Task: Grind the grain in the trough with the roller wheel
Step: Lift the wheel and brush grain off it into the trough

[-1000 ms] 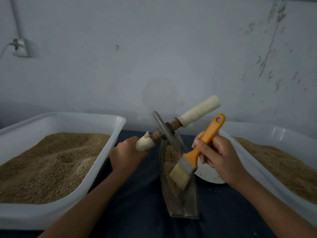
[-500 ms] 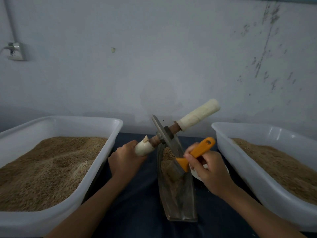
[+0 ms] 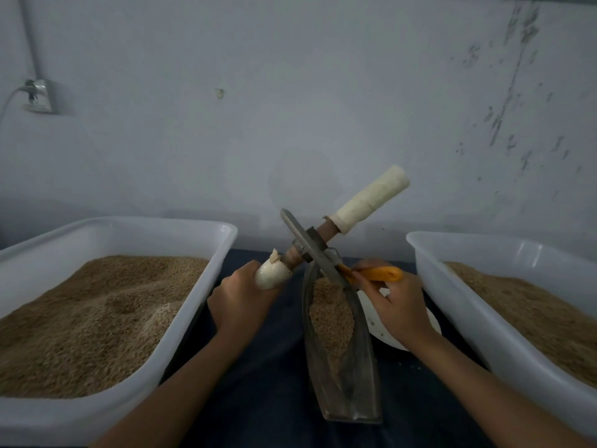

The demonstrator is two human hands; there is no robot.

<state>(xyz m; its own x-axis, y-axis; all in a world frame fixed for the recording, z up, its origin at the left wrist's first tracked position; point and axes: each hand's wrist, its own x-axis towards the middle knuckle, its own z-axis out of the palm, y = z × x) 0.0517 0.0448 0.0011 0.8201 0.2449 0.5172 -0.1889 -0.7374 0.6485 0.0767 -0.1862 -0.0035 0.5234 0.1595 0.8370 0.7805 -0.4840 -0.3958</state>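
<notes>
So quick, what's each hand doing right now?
Left hand: closed, holding the roller wheel's near handle.
Right hand: closed, holding the orange brush handle.

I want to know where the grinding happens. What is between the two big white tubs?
In the head view, between the left white plastic tub and right white plastic tub lies the narrow metal trough holding brown grain.

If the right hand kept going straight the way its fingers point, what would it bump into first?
Most likely the roller wheel: the right hand, holding the orange brush, points up-left at the disc tilted over the trough. Depth is uncertain.
</notes>
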